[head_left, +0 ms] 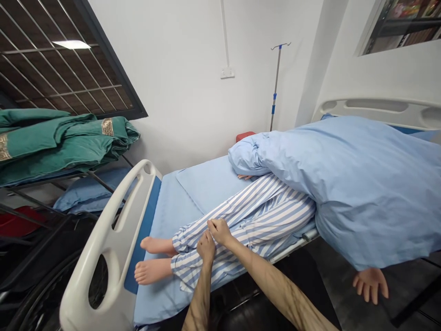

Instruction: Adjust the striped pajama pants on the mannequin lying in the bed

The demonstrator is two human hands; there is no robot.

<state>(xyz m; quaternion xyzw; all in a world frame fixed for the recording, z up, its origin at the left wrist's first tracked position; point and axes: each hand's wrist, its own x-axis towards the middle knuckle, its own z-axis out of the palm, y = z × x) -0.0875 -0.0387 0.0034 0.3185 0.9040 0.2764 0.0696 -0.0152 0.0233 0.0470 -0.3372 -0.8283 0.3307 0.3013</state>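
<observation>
A manikin lies on a bed, its legs in blue-and-white striped trousers (275, 216) and its bare feet (155, 271) toward the footboard. My left hand (206, 247) is closed in a fist over the lower trouser legs. Close beside it, a little farther along the legs, my right hand (219, 231) is also curled into a fist, thumb uppermost. No object shows in either fist, and the striped cloth around them does not look pulled up. Whether the fists press on the legs or hover just above, I cannot tell. A light blue quilt (344, 170) covers the manikin's upper body.
The bed's footboard (103, 248) stands at the left, the headboard (372, 105) at the far right. One manikin hand (372, 284) hangs below the quilt. Behind the bed is a drip stand (275, 87). Folded green cloth (69, 142) lies on a rack above a wheelchair (41, 294).
</observation>
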